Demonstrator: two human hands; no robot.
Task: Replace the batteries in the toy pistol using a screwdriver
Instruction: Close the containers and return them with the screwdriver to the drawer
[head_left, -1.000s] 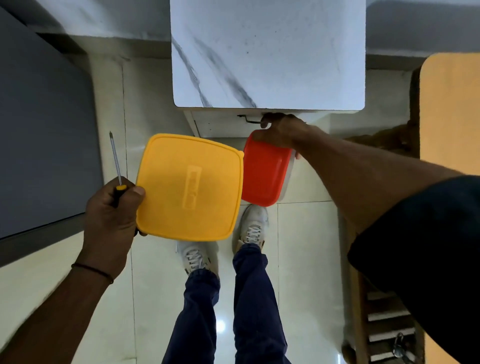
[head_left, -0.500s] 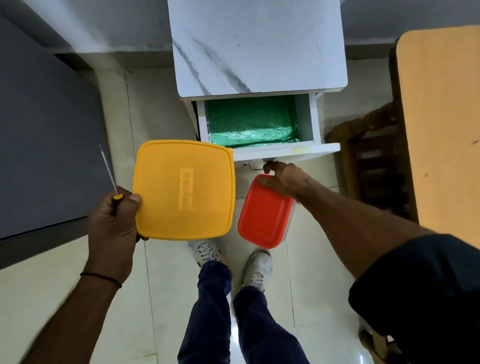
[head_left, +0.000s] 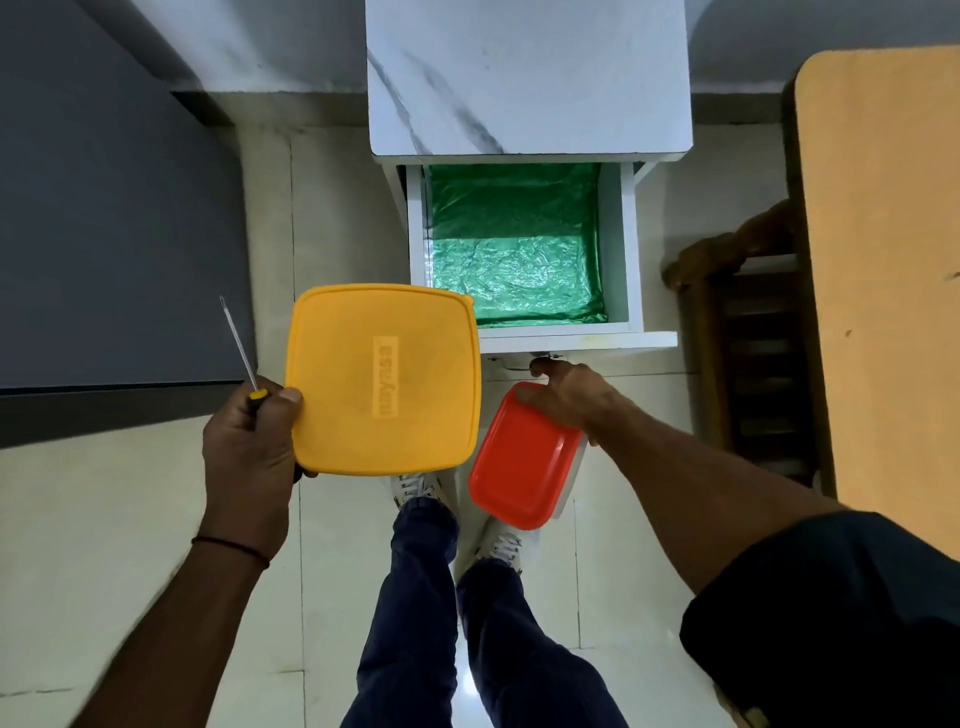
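Observation:
My left hand (head_left: 249, 447) grips a square yellow-lidded container (head_left: 383, 379) together with a thin screwdriver (head_left: 240, 347), whose shaft points up and away. My right hand (head_left: 569, 395) holds a smaller red-lidded container (head_left: 522, 462) and also touches the handle of a white drawer (head_left: 576, 340). The drawer stands pulled open and is lined with green plastic (head_left: 514, 244); nothing else shows inside it. No toy pistol or batteries are in view.
The drawer belongs to a white marble-topped cabinet (head_left: 530, 78). A dark grey surface (head_left: 104, 218) lies to the left, a tan table (head_left: 883, 260) and a dark wooden chair (head_left: 748, 332) to the right. My legs and white shoes stand on the tiled floor below.
The drawer went from shut to pulled far out, drawn by my right hand with the red container. My left hand kept its hold on the yellow container and screwdriver.

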